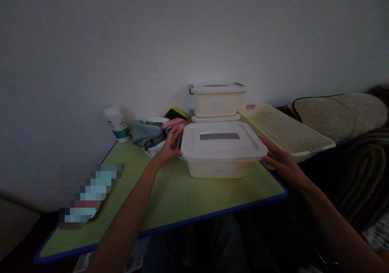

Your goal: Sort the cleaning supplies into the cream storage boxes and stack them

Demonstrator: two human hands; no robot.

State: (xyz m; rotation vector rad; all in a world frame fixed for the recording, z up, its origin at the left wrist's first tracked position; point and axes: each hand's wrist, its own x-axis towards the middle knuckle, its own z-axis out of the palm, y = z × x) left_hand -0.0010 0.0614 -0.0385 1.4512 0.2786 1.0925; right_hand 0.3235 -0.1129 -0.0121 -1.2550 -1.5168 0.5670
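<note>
A cream storage box (219, 149) with a white lid and a grey lid handle is between my two hands, over the middle of the table. My left hand (168, 148) grips its left end, thumb near the lid's rim and fingers behind the corner. At the opposite end, my right hand (281, 162) holds the side just under the lid, some fingers hidden by the box. The lid lies flat on top. Whether the box's base touches the table I cannot tell.
Behind stands a similar lidded box (219, 102) on another lid. A perforated cream basket (285, 133) sits to the right. Cloths (147, 133), a sponge (176, 113) and a white bottle (117, 125) line the wall side. A blurred-out flat object (94, 194) lies on the green table (170, 208).
</note>
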